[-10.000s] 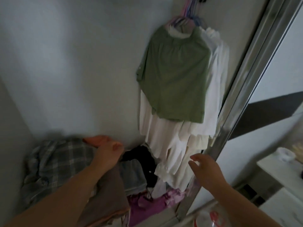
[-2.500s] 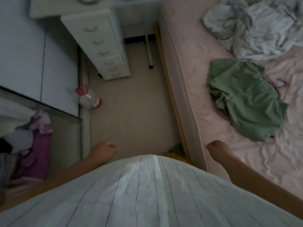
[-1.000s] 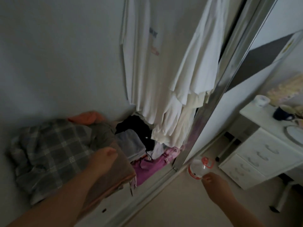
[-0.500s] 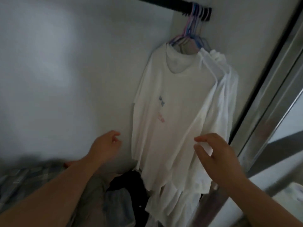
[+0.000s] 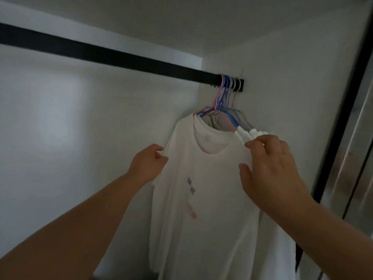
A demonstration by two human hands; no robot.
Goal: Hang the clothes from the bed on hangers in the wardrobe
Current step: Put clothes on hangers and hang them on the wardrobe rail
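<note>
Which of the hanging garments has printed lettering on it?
The front white T-shirt, nearest the camera, between both hands; the white garments behind it show no print.

light: dim, grey | soft bright patch on back wall [image 5: 60, 110] | focus: soft, blurry | edges: wide-angle bend

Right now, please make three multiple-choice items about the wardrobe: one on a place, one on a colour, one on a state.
1. Where on the rail do the hangers sit?
A. right end
B. middle
C. left end

2. What colour is the front shirt?
A. green
B. white
C. black

3. What is the right hand doing?
A. hanging free
B. holding a bottle
C. touching the shirt's shoulder

Key: 1 A, the hooks bunch at the wall; 2 B, pale cloth with small print; 3 C, fingers rest on the shoulder.
</note>
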